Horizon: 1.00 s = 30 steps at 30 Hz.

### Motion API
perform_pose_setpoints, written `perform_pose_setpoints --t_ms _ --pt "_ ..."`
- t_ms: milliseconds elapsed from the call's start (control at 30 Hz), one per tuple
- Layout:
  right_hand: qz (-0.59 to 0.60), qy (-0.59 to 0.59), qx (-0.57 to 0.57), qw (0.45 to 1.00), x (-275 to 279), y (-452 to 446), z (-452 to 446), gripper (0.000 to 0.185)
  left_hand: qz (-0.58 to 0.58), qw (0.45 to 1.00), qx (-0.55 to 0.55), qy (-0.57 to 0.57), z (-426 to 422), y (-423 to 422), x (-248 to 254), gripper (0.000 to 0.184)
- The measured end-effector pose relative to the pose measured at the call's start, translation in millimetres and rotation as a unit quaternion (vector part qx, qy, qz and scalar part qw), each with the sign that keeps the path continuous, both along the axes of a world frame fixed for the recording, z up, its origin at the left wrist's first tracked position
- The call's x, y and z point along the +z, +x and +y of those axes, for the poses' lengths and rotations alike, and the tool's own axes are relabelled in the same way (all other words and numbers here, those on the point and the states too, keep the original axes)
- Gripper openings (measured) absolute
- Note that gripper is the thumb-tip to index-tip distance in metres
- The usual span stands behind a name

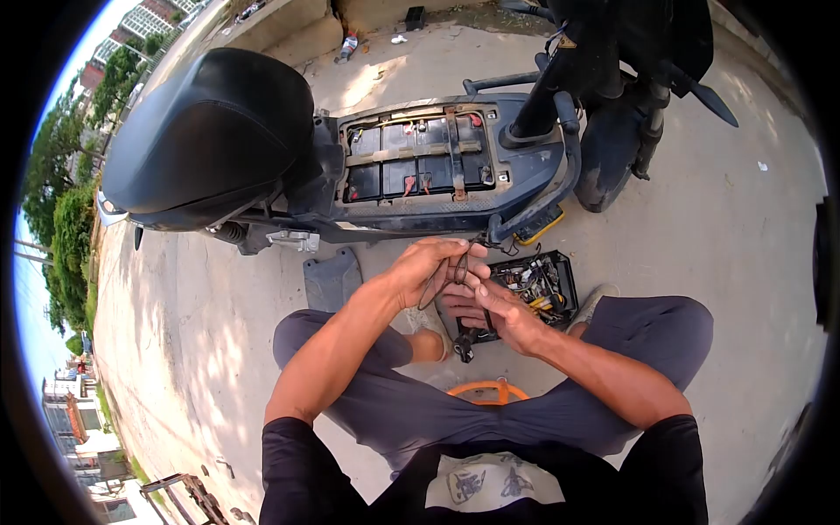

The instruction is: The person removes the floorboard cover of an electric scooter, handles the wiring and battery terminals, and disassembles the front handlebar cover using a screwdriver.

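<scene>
My left hand [444,265] is closed on a thin dark cable [426,296], which hangs in a loop below its fingers. Close beside it, my right hand [507,317] meets the same cable with thumb and forefinger pinched, its other fingers stretched toward the left. Just beyond both hands stands an electric scooter [385,226] with its floorboard opened, showing several black batteries [402,166] with red terminal covers. Under my right hand lies a black tray [569,276] full of tools and small parts, partly hidden by the hand.
A grey plastic panel [332,278] lies on the concrete by my left knee. Beneath me is an orange ring-shaped seat edge [490,388]. A yellow-and-black item [540,227] rests beside the scooter. The scooter's black seat [210,131] rises at the left, its front wheel [610,162] at the right.
</scene>
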State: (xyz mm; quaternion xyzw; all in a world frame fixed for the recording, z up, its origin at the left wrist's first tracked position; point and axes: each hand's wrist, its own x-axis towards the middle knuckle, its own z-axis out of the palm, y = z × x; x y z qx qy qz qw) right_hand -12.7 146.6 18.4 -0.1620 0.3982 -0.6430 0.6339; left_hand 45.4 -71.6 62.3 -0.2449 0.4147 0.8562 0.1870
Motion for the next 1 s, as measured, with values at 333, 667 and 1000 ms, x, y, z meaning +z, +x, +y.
perform_pose_setpoints --t_ms 333,667,1000 --pt "0.028 0.154 -0.052 0.986 18.4 -24.7 13.9 0.034 -0.045 0.99 -0.079 -0.109 -6.3 -36.3 21.0 0.033" --pt "0.659 0.078 -0.063 0.745 35.9 -37.5 4.5 0.05 -0.028 0.934 -0.251 -0.253 1.8 -35.9 18.2 0.013" --pt "0.751 -0.039 -0.086 0.653 25.2 -27.6 23.1 0.041 0.012 0.937 -0.24 -0.255 1.1 -12.4 5.6 0.021"
